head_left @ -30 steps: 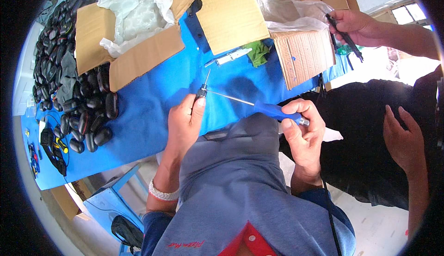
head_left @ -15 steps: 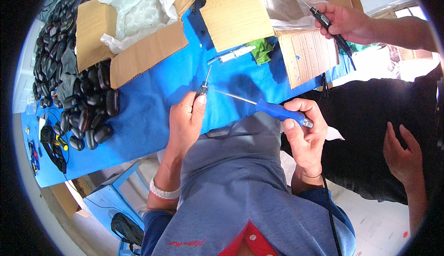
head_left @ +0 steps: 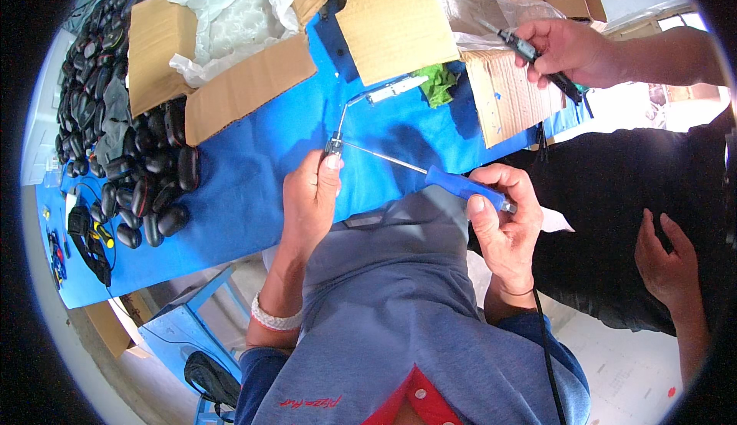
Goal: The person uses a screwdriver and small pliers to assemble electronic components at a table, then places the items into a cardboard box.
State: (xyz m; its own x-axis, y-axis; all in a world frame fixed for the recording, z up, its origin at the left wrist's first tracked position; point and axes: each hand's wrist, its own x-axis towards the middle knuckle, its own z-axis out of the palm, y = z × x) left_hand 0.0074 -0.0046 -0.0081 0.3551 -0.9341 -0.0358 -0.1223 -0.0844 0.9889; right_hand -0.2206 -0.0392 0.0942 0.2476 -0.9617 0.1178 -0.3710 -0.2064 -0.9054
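Note:
My left hand (head_left: 309,195) is closed around a small dark tool (head_left: 334,145) with a thin metal rod pointing up and away. My right hand (head_left: 508,229) grips a screwdriver (head_left: 457,183) by its blue handle. The screwdriver's shaft points left, and its tip meets or nearly meets the dark tool just above my left thumb. Most of the dark tool's body is hidden inside my fist. Both hands are held over the near edge of the blue-covered table (head_left: 230,218).
Open cardboard boxes (head_left: 253,87) with plastic lining stand at the back. Many black rounded cases (head_left: 157,187) are heaped at left. A white-and-metal piece (head_left: 397,89) lies beside green wrapping (head_left: 437,85). At right, a co-worker's hand (head_left: 568,52) holds a black thin-tipped tool (head_left: 541,64).
My hands have barely moved; the dark tool's rod looks slightly shifted. The co-worker's hand and black tool have moved a little left and down.

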